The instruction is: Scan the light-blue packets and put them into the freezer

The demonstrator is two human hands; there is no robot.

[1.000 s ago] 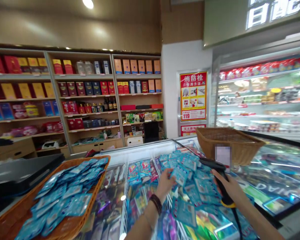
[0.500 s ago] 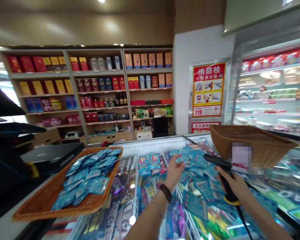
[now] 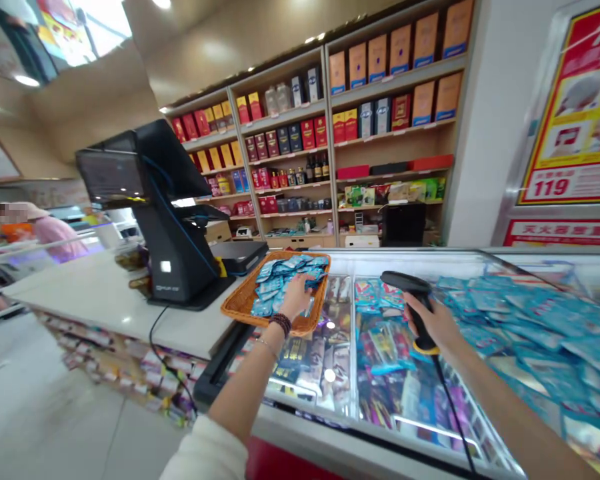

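Note:
My left hand point(image 3: 297, 295) reaches into the orange wicker basket point(image 3: 237, 308), its bent fingers apart and touching the heap of small blue packets point(image 3: 270, 288). I see no packet clearly gripped in it. A dark beaded bracelet circles that wrist. Closed around the handle of a black barcode scanner point(image 3: 409, 283) is my right hand point(image 3: 437, 323). The scanner is held above the glass freezer top, its head pointing left and its cable hanging down. More blue packets point(image 3: 535, 313) lie spread over the freezer, right of my right hand.
A black checkout terminal point(image 3: 173, 220) stands on the white counter point(image 3: 100, 287) left of the basket. Beneath the glass, the chest freezer point(image 3: 325, 427) holds packaged goods. Shelves point(image 3: 290, 150) of boxes and bottles line the back wall. A person in pink point(image 3: 57, 230) is far left.
The view has swung left. My left hand has moved from the packets on the freezer to those in the basket. My right hand still grips the barcode scanner, now further left over the freezer.

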